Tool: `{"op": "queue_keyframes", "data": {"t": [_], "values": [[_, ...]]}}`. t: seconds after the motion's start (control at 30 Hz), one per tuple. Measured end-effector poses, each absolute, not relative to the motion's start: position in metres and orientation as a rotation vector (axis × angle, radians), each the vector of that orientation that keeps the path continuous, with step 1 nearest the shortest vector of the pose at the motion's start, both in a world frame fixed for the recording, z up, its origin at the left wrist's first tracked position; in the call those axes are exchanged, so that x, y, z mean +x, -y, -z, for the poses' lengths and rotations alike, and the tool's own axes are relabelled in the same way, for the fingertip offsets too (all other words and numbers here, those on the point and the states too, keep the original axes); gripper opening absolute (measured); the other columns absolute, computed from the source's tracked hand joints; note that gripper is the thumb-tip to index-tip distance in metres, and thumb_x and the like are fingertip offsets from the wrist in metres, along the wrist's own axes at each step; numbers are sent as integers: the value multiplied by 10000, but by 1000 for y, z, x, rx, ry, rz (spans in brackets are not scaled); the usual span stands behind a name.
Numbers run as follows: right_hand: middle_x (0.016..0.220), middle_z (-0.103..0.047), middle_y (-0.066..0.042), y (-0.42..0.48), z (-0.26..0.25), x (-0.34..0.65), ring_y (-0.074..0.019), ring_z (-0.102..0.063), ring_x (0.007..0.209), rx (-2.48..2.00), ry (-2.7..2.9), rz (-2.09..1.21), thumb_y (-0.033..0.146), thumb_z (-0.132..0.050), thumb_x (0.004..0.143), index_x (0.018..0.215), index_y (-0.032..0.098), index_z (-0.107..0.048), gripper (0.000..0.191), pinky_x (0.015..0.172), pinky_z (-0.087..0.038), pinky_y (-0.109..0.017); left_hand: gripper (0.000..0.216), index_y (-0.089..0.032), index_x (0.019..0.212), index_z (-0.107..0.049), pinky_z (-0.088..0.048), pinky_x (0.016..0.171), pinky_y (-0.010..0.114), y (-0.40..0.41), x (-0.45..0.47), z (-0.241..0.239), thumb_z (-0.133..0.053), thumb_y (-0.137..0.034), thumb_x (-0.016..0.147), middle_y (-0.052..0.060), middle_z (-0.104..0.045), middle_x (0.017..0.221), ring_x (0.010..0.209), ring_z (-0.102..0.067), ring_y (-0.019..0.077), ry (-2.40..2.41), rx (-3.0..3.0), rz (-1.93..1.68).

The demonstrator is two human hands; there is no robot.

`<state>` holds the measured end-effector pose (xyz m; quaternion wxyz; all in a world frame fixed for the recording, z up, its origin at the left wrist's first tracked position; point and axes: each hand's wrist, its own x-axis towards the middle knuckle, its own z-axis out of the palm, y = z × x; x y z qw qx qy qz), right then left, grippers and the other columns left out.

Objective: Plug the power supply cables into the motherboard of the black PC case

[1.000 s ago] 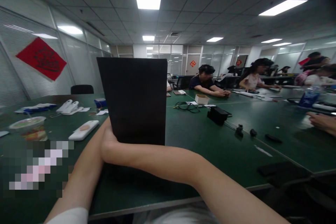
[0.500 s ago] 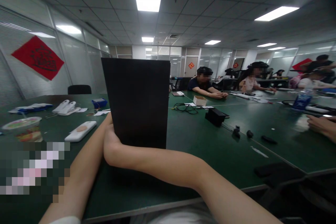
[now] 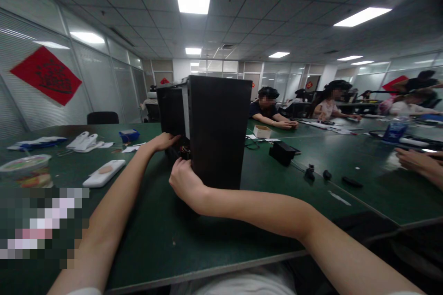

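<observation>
A tall black computer case (image 3: 216,133) stands upright on the green table (image 3: 277,193), turned so its open left side shows, with a red-wound part low inside. My right hand (image 3: 185,182) is curled round the case's near bottom corner. My left hand (image 3: 165,141) reaches into the open side, fingers bent on the case's lower inner edge; what they touch is partly hidden.
A white device (image 3: 103,173) and a food bowl (image 3: 26,168) lie at the left. A black box (image 3: 283,152), cables and small black parts lie to the right. Several people sit at the far side. Another person's hand (image 3: 417,163) rests at the right edge.
The case has been turned and shifted right, so its open side now faces left. My left hand moved from behind the case to its open side; my right hand followed the corner.
</observation>
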<state>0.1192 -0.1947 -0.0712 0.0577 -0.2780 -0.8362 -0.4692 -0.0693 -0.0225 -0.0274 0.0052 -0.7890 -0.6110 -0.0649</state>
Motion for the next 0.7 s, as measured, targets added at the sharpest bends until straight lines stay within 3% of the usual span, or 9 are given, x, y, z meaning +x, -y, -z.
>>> {"op": "queue_keyframes", "data": {"t": [0.2,0.37,0.53,0.7], "values": [[913,-720,-273,179,73,179,-262,-683,744,-916,2555,1256,204,-387,1031,1296,-115,-598,465,590,-504,-355,797,-117,797,-741,-436,659,329,17,-70,30,-249,-729,934,133,-698,747,682,-603,234,1773,-2527,163],[919,-714,-245,154,76,226,-271,-696,756,-939,2589,1190,369,-316,1071,1358,-55,-550,562,619,-448,-349,803,-124,1015,-772,-474,721,294,31,-53,19,-349,-794,884,130,-768,980,836,-666,241,1804,-2638,80],[912,-732,-183,106,78,280,-236,-714,763,-996,2550,1123,309,-280,1074,1136,77,-654,445,650,-363,-328,808,-100,1222,-725,-496,825,297,44,-26,9,-400,-763,896,186,-726,1217,1020,-686,275,1789,-2609,-114],[890,-754,-173,55,79,325,-231,-698,773,-1157,2509,1056,396,-309,1071,990,108,-700,492,663,-306,-332,738,-144,1335,-674,-497,887,314,56,-4,4,-445,-700,908,185,-686,1313,1119,-666,293,1742,-2587,-280]]}}
